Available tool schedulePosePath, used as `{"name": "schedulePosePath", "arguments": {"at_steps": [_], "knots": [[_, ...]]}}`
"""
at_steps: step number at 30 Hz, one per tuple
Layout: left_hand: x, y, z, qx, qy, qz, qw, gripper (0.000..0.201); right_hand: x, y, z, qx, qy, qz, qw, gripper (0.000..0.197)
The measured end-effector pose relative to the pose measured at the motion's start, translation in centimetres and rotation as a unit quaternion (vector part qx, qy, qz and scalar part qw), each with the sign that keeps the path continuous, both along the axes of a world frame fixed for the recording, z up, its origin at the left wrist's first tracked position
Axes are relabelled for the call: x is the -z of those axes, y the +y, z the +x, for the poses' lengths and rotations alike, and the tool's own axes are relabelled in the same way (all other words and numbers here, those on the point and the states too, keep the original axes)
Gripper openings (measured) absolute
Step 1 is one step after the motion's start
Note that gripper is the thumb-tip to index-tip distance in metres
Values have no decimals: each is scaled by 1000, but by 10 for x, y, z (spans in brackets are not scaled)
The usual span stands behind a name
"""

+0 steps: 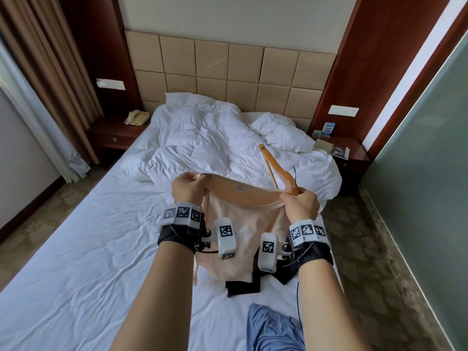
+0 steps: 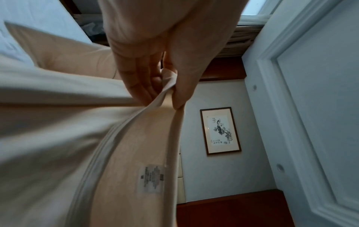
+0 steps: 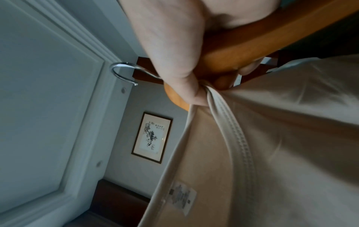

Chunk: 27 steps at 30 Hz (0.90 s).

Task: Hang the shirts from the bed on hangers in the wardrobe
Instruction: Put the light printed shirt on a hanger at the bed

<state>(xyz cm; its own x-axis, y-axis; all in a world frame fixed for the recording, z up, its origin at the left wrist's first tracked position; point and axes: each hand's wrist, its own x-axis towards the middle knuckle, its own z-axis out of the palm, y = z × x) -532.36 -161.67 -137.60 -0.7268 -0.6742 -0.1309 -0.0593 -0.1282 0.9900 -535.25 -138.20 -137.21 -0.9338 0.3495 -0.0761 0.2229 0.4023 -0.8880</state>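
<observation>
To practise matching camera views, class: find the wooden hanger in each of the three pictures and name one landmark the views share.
Head view: the wooden hanger sits right of centre, rising from the right hand.
Left wrist view: not in it.
Right wrist view: it crosses the top right, with its metal hook at centre left.
Shared landmark: the label inside the beige shirt's collar.

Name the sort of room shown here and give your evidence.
Probably a hotel bedroom: a bed with a padded headboard, a bedside telephone, and leaflets on the other nightstand.

Tan padded headboard [image 1: 228, 72], brown curtains [image 1: 50, 72], wooden nightstands [image 1: 114, 138], patterned carpet [image 1: 367, 249].
</observation>
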Motion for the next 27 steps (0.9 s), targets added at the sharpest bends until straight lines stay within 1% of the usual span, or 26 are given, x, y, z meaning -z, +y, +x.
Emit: {"name": "schedulePosePath", "arguments": {"at_steps": [2,4,6,7,8,11,13,15,18,22,25,27], "knots": [[-2,3,-1,14,-20,-35,999,22,0,2,-1,1,12,-26,1000,7],[-4,4,-2,12,-71,-113,991,20,2,3,-2,3,24,-40,999,7],[-6,3,-1,7,-124,-218,968,22,3,5,-2,-10,28,-45,999,3],[-7,4,0,8,-142,-256,956,22,4,6,-2,-20,28,-44,998,6],[-8,5,1,5,-151,-267,952,21,4,8,-2,-29,26,-41,998,8],[-6,9,1,13,-158,-235,959,20,6,11,0,-56,20,-28,998,9],[-2,11,-2,22,-138,-183,973,20,8,13,1,-70,14,-28,997,4],[5,13,-4,30,-124,-149,981,24,10,15,0,-76,8,-39,996,6],[13,13,-7,19,-123,-126,984,24,17,19,-1,-69,8,-60,996,4],[25,12,-16,-1,-102,-67,993,21,23,20,-3,-45,20,-70,996,9],[15,19,-20,25,-86,-17,996,19,22,22,-9,-25,21,-91,995,15],[3,25,-25,48,-84,-17,995,17,20,24,-15,-26,29,-107,993,20]]}}
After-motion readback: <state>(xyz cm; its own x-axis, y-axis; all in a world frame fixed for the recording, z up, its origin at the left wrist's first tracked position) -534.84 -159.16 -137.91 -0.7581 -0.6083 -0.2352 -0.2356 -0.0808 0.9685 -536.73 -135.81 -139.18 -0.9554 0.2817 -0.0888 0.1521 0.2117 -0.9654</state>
